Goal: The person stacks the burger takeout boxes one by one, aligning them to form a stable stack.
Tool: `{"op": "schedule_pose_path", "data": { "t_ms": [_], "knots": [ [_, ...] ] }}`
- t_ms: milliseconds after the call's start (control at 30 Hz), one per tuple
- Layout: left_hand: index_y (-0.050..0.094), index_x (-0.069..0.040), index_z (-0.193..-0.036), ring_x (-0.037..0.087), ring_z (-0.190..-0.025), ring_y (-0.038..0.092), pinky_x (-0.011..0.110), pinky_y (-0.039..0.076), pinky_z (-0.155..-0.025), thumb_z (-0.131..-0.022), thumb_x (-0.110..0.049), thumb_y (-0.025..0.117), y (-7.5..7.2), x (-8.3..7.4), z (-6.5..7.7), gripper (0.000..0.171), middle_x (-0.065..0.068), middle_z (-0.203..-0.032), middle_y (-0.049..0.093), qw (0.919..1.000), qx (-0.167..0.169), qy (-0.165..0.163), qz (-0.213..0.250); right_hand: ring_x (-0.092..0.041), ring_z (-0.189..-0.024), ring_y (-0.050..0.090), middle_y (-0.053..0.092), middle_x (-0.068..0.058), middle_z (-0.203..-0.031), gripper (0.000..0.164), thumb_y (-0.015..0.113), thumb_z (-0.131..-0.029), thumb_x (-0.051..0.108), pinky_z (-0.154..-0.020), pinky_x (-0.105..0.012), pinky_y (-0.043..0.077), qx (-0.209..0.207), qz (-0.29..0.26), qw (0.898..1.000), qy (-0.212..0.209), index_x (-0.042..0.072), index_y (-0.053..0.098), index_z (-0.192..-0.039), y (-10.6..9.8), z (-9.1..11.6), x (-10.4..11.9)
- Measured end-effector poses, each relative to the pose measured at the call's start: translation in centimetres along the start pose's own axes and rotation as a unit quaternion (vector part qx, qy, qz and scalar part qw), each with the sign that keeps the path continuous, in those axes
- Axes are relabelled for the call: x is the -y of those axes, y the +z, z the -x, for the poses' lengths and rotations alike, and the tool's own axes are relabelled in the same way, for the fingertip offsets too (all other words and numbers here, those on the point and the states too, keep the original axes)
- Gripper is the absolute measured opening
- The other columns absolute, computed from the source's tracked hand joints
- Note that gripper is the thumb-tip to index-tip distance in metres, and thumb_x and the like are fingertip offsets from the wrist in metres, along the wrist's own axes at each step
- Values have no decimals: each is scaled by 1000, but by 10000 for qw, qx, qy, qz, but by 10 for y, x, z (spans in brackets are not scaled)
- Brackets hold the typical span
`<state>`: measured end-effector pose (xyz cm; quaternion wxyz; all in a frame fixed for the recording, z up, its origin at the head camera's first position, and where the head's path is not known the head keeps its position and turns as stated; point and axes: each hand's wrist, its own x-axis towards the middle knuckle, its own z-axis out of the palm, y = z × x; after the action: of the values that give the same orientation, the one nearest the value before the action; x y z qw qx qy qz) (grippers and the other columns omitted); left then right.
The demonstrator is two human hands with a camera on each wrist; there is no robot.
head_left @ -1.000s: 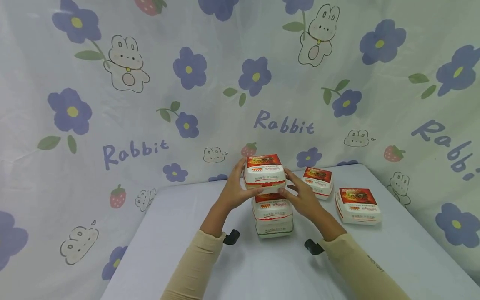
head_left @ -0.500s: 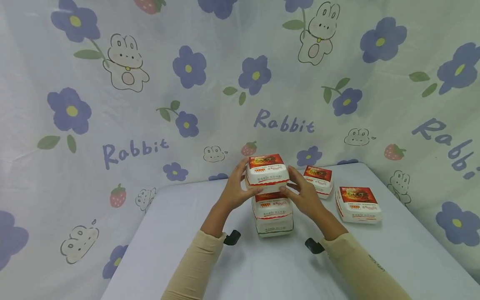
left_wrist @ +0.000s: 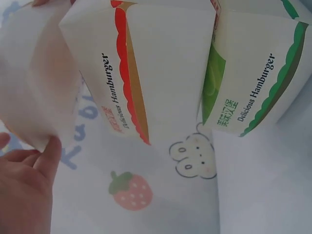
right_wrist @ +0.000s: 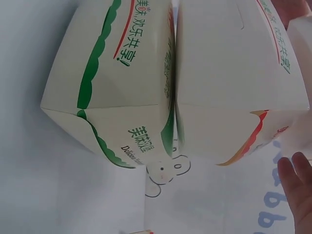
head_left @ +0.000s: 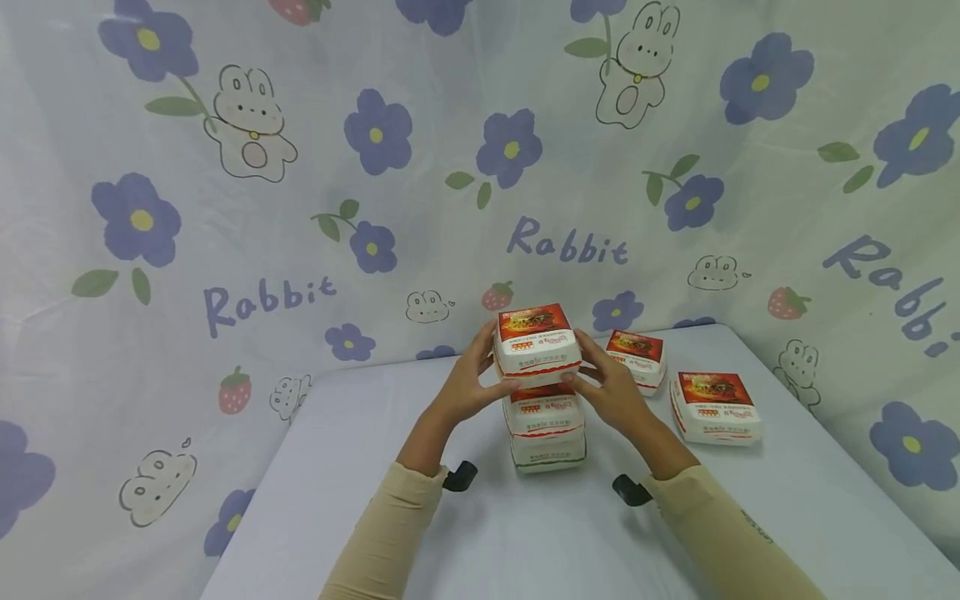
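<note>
Left hand [head_left: 467, 385] and right hand [head_left: 609, 390] clasp top burger box [head_left: 537, 343] from both sides, just above a two-box stack [head_left: 546, 429] on the table [head_left: 375, 500]. Not yet set down, apparently. Further right, two loose boxes [head_left: 637, 360] [head_left: 714, 407] remain unstacked.

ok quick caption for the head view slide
Both hands, left hand and right hand, hold a burger box over a two-box stack.
</note>
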<state>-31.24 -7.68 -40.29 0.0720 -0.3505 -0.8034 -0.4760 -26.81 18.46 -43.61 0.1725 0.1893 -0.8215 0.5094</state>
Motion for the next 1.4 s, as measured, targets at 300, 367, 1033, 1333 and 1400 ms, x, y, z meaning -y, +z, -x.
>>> {"op": "schedule_pose_path", "data": {
  "t_ms": [300, 367, 1033, 1333, 1400],
  "knots": [
    [16, -17, -157, 26, -142, 29, 42, 36, -108, -84, -26, 78, 1, -7, -1, 96, 10, -157, 27, 9996, -43, -272, -83, -33, -131, 44, 42, -12, -149, 77, 64, -93, 43, -99, -48, 46, 79, 122, 9999, 40, 24, 24, -156, -2, 1, 1],
    [15, -15, -157, 27, -142, 28, 43, 36, -108, -84, -25, 77, 1, -7, 0, 97, 10, -157, 26, 9995, -34, -305, -115, -33, -131, 44, 44, -12, -148, 76, 64, -92, 43, -98, -48, 46, 68, 134, 9999, 7, 24, 26, -155, -2, 1, 1],
    [16, -30, -156, 14, -142, 26, 36, 36, -108, -80, -47, 76, 8, 0, 15, 98, -8, -158, 22, 9997, -129, -148, -123, -26, -127, 50, 49, 1, -144, 76, 75, -85, 38, -96, -49, 48, -92, -66, 9999, 11, 32, 36, -151, 0, 12, -6],
    [20, -29, -155, 16, -143, 25, 42, 37, -107, -80, -41, 77, 13, 1, 19, 95, -9, -158, 23, 9996, -239, -155, -58, -26, -125, 52, 51, 2, -141, 76, 79, -83, 32, -95, -51, 48, -130, -40, 9999, -76, 35, 40, -148, 0, 16, -11],
    [20, -29, -155, 18, -143, 26, 43, 37, -107, -81, -39, 77, 15, 2, 20, 94, -9, -158, 23, 9995, -260, -162, -42, -27, -124, 52, 51, 2, -142, 76, 79, -82, 35, -94, -53, 48, -130, -27, 9999, -72, 36, 40, -148, 0, 17, -11]
  ]
}}
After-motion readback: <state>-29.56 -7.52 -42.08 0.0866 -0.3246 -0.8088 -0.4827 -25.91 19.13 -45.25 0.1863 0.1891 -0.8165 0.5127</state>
